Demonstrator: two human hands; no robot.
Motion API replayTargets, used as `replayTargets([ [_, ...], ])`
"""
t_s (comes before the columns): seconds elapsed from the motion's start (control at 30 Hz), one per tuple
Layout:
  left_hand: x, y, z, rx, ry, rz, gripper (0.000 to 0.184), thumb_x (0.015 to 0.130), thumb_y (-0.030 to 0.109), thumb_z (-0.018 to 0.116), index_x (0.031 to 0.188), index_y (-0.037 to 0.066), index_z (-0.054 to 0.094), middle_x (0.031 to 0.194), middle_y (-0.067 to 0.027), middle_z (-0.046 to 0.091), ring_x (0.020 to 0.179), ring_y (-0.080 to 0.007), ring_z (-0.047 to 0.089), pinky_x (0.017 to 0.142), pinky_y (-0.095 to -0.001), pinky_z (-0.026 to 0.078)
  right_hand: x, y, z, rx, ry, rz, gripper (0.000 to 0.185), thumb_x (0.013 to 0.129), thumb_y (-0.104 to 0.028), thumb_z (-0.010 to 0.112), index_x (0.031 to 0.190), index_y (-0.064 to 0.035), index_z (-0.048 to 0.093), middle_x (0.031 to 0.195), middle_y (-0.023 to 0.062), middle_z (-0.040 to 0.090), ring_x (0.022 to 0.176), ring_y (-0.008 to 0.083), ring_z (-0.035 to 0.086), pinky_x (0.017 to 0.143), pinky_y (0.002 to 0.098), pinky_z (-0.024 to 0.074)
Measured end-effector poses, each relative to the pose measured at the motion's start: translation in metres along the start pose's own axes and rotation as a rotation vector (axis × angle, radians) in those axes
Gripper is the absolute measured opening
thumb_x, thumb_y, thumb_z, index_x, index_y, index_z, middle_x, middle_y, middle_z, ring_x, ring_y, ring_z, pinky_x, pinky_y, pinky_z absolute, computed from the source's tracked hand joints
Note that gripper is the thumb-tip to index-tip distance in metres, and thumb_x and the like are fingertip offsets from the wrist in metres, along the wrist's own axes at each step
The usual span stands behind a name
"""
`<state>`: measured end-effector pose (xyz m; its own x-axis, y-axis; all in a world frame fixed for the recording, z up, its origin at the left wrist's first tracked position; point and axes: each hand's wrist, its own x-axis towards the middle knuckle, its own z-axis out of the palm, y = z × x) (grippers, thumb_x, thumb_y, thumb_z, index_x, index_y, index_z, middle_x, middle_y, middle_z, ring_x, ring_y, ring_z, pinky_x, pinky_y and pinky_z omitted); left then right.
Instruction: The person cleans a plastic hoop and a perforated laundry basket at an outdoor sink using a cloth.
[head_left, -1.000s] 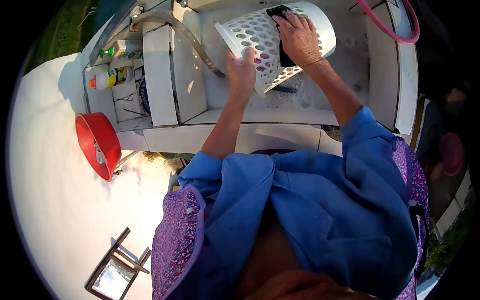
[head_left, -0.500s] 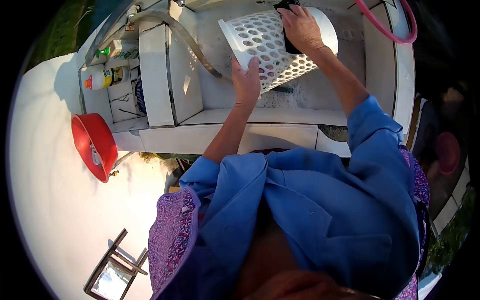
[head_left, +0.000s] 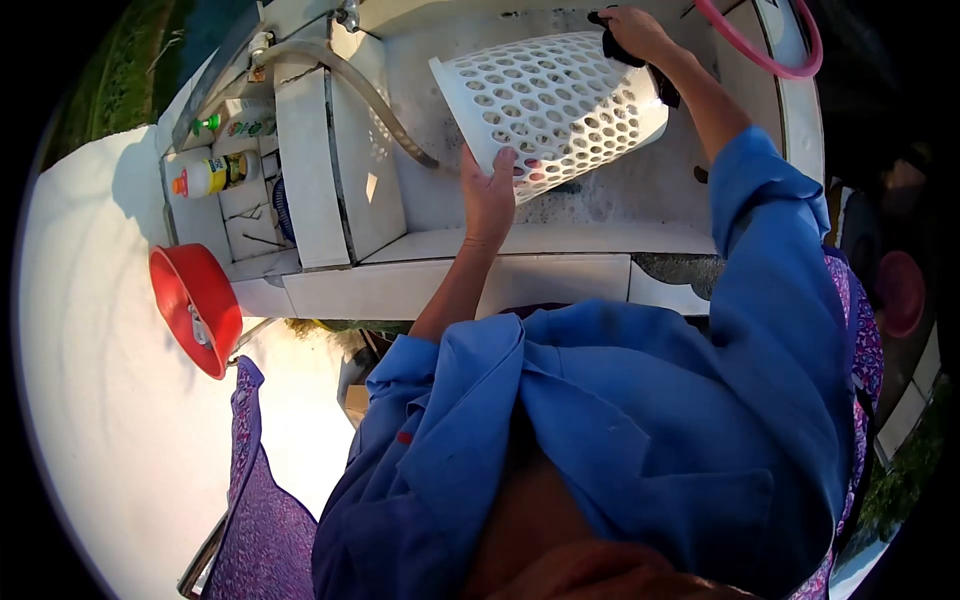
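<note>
White basket (head_left: 555,110) sideways in the basin (head_left: 650,205)
Left fingers (head_left: 506,163) grip its rim (head_left: 463,115); right fingers (head_left: 613,15) clutch a black cloth (head_left: 622,50) at its other end.

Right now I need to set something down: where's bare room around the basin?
The tiled divider is bare from hose to front rim; that rim, between left forearm and broken tile. Crowded: the bottle compartment, and the basin where the white basket is.

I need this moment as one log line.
left hand: holds white basket; right hand: holds black cloth at basket's base; place: basin
</note>
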<state>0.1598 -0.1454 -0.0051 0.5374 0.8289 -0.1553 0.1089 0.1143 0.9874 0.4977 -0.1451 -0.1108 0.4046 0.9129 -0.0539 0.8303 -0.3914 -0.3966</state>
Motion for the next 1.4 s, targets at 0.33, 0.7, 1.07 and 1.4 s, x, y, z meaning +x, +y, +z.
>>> replayTargets([
  [0.33,0.015,0.029,-0.058,0.055,0.001,-0.069,0.026,0.086,0.011,0.05,0.108,0.001,0.042,0.095,-0.0069,0.055,0.08,-0.0121,0.054,0.066,-0.0242,0.047,-0.177,0.026,0.062,-0.281,-0.044,0.237,0.045,0.071,-0.009,0.057,0.115,-0.0123,0.045,0.126,0.0119,0.034,0.11,0.0371,0.037,0.09,0.044,0.0371],
  [0.7,0.077,0.035,-0.08,0.112,-0.1,-0.158,0.028,0.083,0.012,0.05,0.109,0.003,0.043,0.094,-0.0068,0.055,0.077,-0.0122,0.054,0.059,-0.0261,0.049,-0.181,-0.108,-0.036,0.302,0.318,-0.205,0.034,0.071,-0.005,0.055,0.104,-0.0152,0.054,0.111,0.0098,0.048,0.11,0.0294,0.041,0.093,0.0393,0.0349],
  [1.07,0.028,0.022,-0.077,0.128,-0.101,-0.115,0.027,0.086,0.009,0.048,0.108,-0.001,0.038,0.093,-0.0112,0.054,0.071,-0.0177,0.059,0.059,-0.0277,0.051,0.029,-0.035,0.063,0.069,-0.06,-0.466,0.027,0.082,-0.017,0.038,0.087,-0.0079,0.063,0.089,0.0132,0.061,0.086,0.0306,0.057,0.077,0.0386,0.0443],
  [1.4,0.018,0.004,-0.071,0.03,-0.114,-0.147,0.023,0.086,0.007,0.046,0.106,0.0,0.036,0.087,-0.0137,0.056,0.069,-0.02,0.06,0.059,-0.0291,0.053,-0.001,-0.076,-0.004,0.198,-0.487,-0.143,0.029,0.083,-0.023,0.037,0.087,-0.0058,0.06,0.091,0.015,0.059,0.09,0.0307,0.055,0.079,0.0373,0.0429],
])
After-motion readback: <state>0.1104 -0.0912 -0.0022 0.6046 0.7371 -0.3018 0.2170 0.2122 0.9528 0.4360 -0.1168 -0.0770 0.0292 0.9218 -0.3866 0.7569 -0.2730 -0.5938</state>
